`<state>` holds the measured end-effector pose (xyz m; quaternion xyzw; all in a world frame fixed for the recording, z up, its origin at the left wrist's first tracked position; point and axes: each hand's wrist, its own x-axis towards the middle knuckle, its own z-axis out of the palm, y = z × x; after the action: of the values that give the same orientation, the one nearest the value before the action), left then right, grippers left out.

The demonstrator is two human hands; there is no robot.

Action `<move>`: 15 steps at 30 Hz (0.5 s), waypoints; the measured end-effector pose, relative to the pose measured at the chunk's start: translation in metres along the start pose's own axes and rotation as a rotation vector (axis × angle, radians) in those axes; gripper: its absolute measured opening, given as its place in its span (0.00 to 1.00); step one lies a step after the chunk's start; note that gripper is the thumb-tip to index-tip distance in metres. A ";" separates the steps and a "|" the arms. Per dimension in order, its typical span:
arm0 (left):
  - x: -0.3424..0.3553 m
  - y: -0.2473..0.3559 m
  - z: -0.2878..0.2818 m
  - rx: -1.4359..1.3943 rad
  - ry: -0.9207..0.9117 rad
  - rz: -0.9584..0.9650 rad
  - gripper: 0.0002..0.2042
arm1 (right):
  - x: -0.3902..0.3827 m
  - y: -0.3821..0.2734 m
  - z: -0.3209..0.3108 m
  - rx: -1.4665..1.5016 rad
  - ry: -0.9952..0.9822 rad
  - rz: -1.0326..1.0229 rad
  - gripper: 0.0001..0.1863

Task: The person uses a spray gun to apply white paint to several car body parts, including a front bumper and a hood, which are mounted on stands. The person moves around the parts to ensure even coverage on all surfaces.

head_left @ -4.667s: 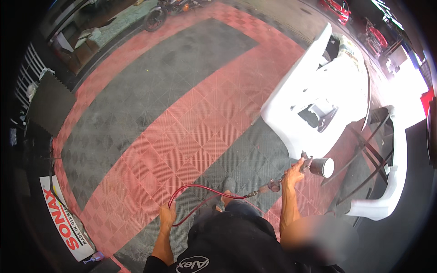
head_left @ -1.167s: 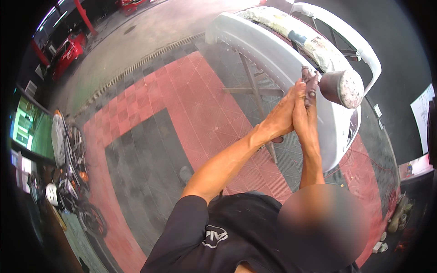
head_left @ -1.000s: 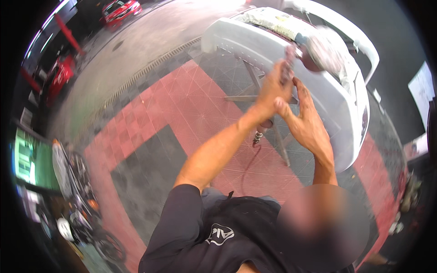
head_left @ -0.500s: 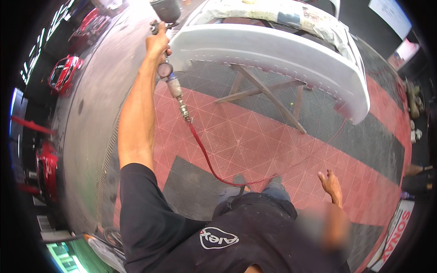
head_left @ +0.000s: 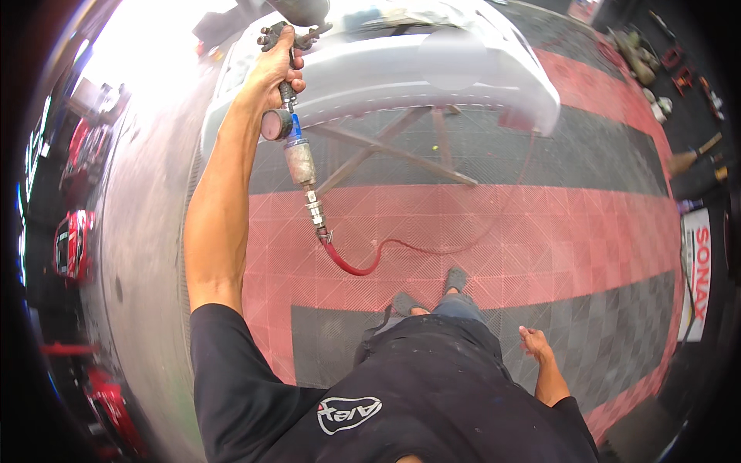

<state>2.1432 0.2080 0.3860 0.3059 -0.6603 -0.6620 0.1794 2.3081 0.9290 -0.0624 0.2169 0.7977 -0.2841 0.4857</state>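
Note:
My left hand [head_left: 279,69] is closed round the grip of a paint spray gun [head_left: 272,32], held up at the upper left. On top of the gun is a dark cup [head_left: 302,9], cut off by the picture's edge. Below the grip hang a round pressure gauge [head_left: 275,124] and an inline air filter [head_left: 300,160], which leads through metal couplings to a red air hose [head_left: 347,268]. Just beyond the gun lies a long white bumper-like panel [head_left: 370,73]. My right hand [head_left: 534,344] hangs low at the right, holding nothing, with its fingers loosely apart.
A crossed-leg stand [head_left: 378,147] is under the panel. The hose trails over red and dark floor tiles [head_left: 602,231] near my feet [head_left: 455,279]. Red cars [head_left: 73,245] stand far left. At the right edge are a white sign board [head_left: 695,274] and a brush [head_left: 683,162].
My view has turned, and the panel and stand sit further left and higher. I have shifted my feet. The spray gun stays in my left hand; my right hand appears lower.

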 end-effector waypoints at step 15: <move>0.023 -0.022 0.222 0.373 -0.207 0.142 0.27 | -0.016 0.032 0.064 0.358 0.138 0.018 0.30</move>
<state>1.9870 0.3644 0.3469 0.2168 -0.8062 -0.5418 0.0972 2.3768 0.9090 -0.0789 0.3260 0.7639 -0.4015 0.3861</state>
